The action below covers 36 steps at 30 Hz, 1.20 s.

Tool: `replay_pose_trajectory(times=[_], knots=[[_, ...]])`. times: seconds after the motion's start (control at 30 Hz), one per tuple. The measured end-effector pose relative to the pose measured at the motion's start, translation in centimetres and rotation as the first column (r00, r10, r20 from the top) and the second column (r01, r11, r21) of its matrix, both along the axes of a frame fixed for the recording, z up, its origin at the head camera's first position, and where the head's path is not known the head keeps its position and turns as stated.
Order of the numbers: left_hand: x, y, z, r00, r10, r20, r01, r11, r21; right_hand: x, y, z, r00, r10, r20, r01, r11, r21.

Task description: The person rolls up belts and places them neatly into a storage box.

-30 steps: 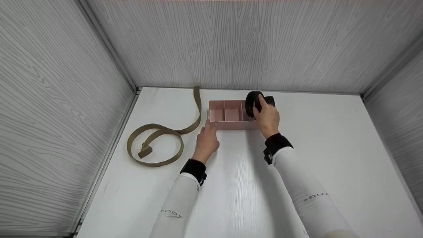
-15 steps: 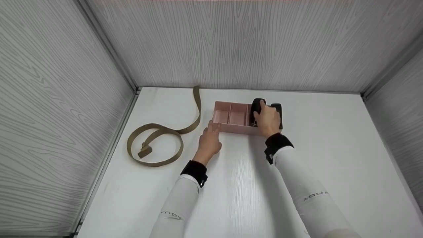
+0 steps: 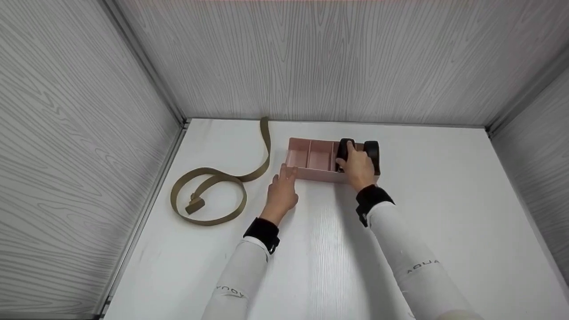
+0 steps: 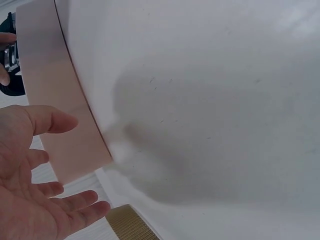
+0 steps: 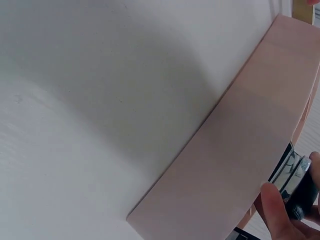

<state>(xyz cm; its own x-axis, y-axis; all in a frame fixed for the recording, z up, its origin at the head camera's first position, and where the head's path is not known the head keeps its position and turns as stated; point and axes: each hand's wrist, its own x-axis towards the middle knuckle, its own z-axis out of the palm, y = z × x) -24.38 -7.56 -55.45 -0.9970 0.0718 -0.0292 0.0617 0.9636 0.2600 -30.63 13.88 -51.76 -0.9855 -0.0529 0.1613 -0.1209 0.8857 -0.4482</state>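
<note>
A pink box (image 3: 318,175) with compartments sits near the back of the table. My right hand (image 3: 359,169) holds a rolled black belt (image 3: 342,153) in the compartment second from the right, index finger on its top. Its silver buckle (image 5: 294,172) shows beside my thumb in the right wrist view. Another black roll (image 3: 372,155) stands in the rightmost compartment, partly behind my hand. The two left compartments hold nothing. My left hand (image 3: 281,195) has its fingertips at the box's front left corner; in the left wrist view its fingers are loose and spread.
A khaki webbing belt (image 3: 266,138) lies loosely looped on the white table (image 3: 426,186) left of the box, its buckle end (image 3: 194,204) inside the loop. Grey wood-grain panels (image 3: 293,66) stand behind and at both sides.
My right hand has lowered the rolled black belt into its compartment. The box has shifted right and slightly toward me and turned a little; my left hand has moved slightly right with it.
</note>
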Motion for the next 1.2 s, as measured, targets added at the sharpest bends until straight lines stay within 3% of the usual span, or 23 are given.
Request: replay_pose_trajectory(times=[0.3,0.47,0.6,0.77,1.03,1.2], knots=[[-0.1,0.0,0.2,1.0,0.007,0.005,-0.007,1.0,-0.01,0.0,0.3,0.0,0.995,0.082,0.055,-0.083,0.997,0.006],[0.1,-0.1,0.0,1.0,-0.004,0.0,0.004,0.999,-0.042,1.0,0.2,-0.4,0.993,0.083,0.088,-0.079,0.996,-0.049],[0.2,-0.2,-0.2,1.0,-0.01,-0.014,0.009,0.998,-0.066,2.2,0.1,-1.1,0.994,0.092,0.06,-0.086,0.992,-0.093],[0.1,-0.3,-0.3,1.0,-0.002,-0.007,0.002,0.999,-0.053,3.2,0.5,-1.8,0.989,0.145,0.015,-0.144,0.987,-0.073],[-0.1,-0.5,-0.3,1.0,-0.002,-0.025,0.001,0.999,-0.036,3.1,1.7,-1.1,0.972,0.216,0.088,-0.214,0.976,-0.027],[0.0,-0.4,-0.3,1.0,0.004,-0.01,-0.004,1.0,-0.023,4.4,1.8,-1.5,0.975,0.19,0.119,-0.188,0.982,-0.025]])
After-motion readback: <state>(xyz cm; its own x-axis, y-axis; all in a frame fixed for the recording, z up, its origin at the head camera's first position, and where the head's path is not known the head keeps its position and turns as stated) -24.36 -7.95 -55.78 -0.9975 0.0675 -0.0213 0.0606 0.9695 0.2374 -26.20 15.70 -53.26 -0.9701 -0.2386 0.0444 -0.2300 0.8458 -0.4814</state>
